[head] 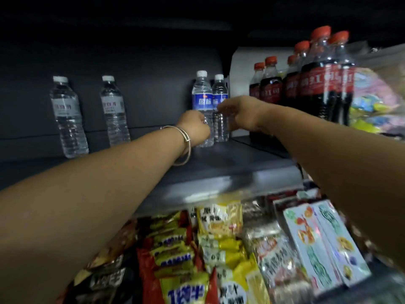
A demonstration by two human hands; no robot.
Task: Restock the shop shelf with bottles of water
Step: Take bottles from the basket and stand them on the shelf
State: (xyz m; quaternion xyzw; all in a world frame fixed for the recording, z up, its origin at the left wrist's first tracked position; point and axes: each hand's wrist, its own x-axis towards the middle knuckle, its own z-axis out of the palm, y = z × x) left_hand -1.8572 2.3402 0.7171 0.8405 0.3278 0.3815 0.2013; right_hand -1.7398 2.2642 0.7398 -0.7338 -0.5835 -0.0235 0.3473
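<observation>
Dark shelf (pixel 219 159), both hands on two blue-label bottles at the back.
Cola (pixel 315 84) stands just right; two white-label bottles (pixel 68 117) well left. Left hand (pixel 195 126) clenched on the left bottle (pixel 202 99); right hand (pixel 238 113) grip loose beside the right bottle (pixel 219 99), contact unclear. Risk: a nudge tips either into the cola.

Both arms outstretched, left hand (pixel 195 128) curled, right hand (pixel 238 113) open

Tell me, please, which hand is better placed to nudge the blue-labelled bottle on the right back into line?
The right hand: it hovers open just in front of that bottle, while the left hand is closed around the neighbouring bottle.
</observation>
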